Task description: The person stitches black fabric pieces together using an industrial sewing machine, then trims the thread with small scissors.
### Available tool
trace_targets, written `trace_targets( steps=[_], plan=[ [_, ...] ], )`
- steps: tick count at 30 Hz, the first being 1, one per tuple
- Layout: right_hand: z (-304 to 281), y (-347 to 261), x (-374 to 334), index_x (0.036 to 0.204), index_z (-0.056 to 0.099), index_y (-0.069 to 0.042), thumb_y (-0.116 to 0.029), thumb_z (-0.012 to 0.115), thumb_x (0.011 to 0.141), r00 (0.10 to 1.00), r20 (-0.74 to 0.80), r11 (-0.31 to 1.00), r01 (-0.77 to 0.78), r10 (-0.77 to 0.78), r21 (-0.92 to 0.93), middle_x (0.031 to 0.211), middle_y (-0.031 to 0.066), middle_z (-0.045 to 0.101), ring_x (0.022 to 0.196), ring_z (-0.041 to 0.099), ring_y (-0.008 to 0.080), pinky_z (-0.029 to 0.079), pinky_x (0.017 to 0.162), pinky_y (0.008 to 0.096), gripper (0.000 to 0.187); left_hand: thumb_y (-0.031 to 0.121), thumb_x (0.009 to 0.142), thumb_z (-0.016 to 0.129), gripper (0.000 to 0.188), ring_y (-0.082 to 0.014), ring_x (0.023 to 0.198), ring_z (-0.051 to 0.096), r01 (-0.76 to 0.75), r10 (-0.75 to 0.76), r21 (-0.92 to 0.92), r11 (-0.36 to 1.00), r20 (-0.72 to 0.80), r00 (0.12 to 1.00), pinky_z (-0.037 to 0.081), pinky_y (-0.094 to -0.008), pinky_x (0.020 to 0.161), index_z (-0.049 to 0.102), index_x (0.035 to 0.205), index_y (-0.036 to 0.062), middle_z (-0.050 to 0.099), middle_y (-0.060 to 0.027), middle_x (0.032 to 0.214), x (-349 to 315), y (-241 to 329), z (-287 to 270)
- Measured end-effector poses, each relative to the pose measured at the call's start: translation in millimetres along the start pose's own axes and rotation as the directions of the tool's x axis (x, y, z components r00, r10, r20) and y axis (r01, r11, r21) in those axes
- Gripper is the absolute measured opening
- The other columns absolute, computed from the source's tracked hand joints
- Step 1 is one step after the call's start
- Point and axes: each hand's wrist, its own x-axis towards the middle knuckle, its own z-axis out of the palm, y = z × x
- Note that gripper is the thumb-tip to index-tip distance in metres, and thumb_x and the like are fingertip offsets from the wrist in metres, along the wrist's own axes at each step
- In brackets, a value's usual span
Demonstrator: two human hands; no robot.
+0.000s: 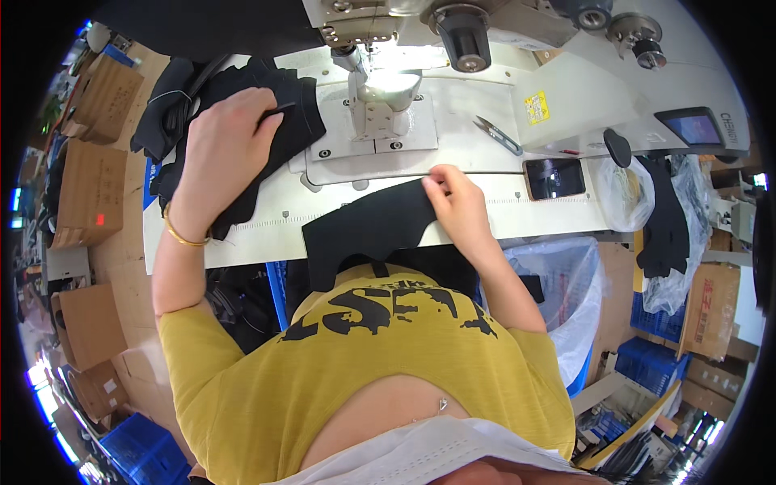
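Observation:
My right hand [461, 206] pinches the upper right corner of a black cut fabric piece [364, 222]. This piece lies over the front edge of the sewing table, its lower part hanging toward my lap. At the left, my left hand [230, 141] is over a pile of black fabric pieces [295, 133]. Its thumb and curled fingers close on a black fabric edge; the fingertips are partly hidden. Between and beyond my hands stands the sewing machine's needle area [380, 109], lit by a lamp, with no fabric visible under the foot.
Thread snips [499, 136] and a phone [554, 178] lie on the table's right side. A plastic-lined bin [566, 283] stands below the right edge. Farther right hangs a clear bag [626, 194] near more black fabric [664, 218]. Cardboard boxes [90, 194] line the left.

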Motion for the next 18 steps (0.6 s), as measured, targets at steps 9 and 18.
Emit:
trace_targets(
  steps=[9, 18],
  plan=[
    [13.9, -109.4, 8.0, 0.098, 0.065, 0.000, -0.015, 0.065, 0.094, 0.963, 0.236, 0.942, 0.043, -0.127, 0.334, 0.066, 0.0008, 0.062, 0.051, 0.051, 0.0040, 0.042, 0.049, 0.0214, 0.015, 0.011, 0.087, 0.071, 0.018, -0.0035, 0.080, 0.055, 0.189, -0.026, -0.687, 0.702, 0.241, 0.970, 0.047, -0.0209, 0.075, 0.068, 0.097, -0.0028, 0.065, 0.0021, 0.086, 36.2, 9.8, 23.4],
    [17.9, -117.3, 25.4, 0.091, 0.066, -0.001, -0.014, 0.065, 0.093, 0.978, 0.189, 0.857, -0.018, -0.093, 0.515, 0.065, -0.0018, 0.059, 0.048, 0.050, 0.0027, 0.041, 0.043, 0.0186, 0.013, 0.009, 0.084, 0.073, 0.023, -0.0096, 0.085, 0.062, 0.317, -0.107, -0.850, 0.421, 0.301, 0.948, 0.050, -0.0242, 0.079, 0.069, 0.105, -0.0013, 0.070, -0.0057, 0.096, 57.2, 0.5, 40.9]
  ],
)
